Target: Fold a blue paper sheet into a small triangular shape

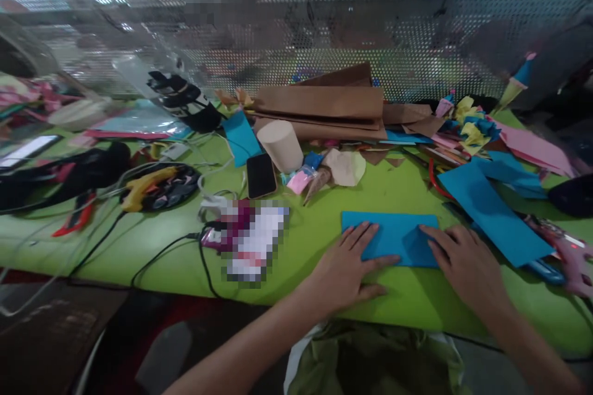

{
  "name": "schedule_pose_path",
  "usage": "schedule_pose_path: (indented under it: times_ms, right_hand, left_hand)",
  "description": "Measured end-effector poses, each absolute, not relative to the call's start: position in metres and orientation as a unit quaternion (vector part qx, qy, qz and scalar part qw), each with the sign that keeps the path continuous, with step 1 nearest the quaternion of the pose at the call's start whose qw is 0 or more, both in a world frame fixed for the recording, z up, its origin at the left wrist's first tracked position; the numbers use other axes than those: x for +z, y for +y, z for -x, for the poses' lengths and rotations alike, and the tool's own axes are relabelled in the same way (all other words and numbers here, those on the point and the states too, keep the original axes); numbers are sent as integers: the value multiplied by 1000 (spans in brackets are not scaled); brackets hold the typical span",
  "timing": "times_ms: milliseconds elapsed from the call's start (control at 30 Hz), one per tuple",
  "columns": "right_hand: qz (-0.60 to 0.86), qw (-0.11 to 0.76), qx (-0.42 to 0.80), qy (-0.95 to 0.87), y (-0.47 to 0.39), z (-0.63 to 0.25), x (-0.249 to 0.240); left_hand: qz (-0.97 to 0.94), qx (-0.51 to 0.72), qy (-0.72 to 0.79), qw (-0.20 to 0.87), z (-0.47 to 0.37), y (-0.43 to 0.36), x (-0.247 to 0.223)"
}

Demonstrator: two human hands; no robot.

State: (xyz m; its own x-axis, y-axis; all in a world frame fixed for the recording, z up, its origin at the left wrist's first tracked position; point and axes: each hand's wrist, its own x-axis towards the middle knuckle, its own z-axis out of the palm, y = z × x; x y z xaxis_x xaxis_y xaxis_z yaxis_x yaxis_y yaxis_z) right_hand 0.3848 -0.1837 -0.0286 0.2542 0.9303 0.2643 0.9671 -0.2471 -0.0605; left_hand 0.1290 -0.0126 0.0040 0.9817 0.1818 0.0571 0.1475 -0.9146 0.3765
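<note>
A blue sheet of paper [393,237], a long rectangle, lies on the green tabletop in front of me. My left hand [349,265] rests flat on its left part with the fingers spread and the thumb below the near edge. At the right end my right hand [463,259] touches the paper with its fingertips; the fingers are slightly bent and apart, and its thumb is hidden. Just right of that hand lies another blue paper strip [495,213], partly over a dark blue tool [542,271]. A pink glue gun [569,253] sits at the far right.
Two phones, one dark [260,176] and one blurred out [258,241], lie to the left. Behind them stand a cream roll [280,145] and folded brown paper [319,105]. A yellow glue gun [146,188] rests on a dark tray among cables. A perforated screen [301,31] borders the back.
</note>
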Motion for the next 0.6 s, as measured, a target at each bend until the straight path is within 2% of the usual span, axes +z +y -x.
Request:
schedule_pose_path:
  times_ms: [167, 333, 433, 600]
  right_hand:
    - [787, 94, -79, -604, -185, -379, -8]
    - [772, 161, -103, -606, -188, -317, 14]
    - [698, 155, -25, -699, -188, -272, 1]
    - [724, 107, -31, -681, -206, -269, -29]
  left_hand:
    - [-978, 53, 85, 185, -127, -14, 0]
    - [-977, 70, 77, 188, -125, -14, -4]
    - [-979, 70, 72, 176, -124, -13, -8]
    - [-981, 60, 69, 170, -124, -13, -9]
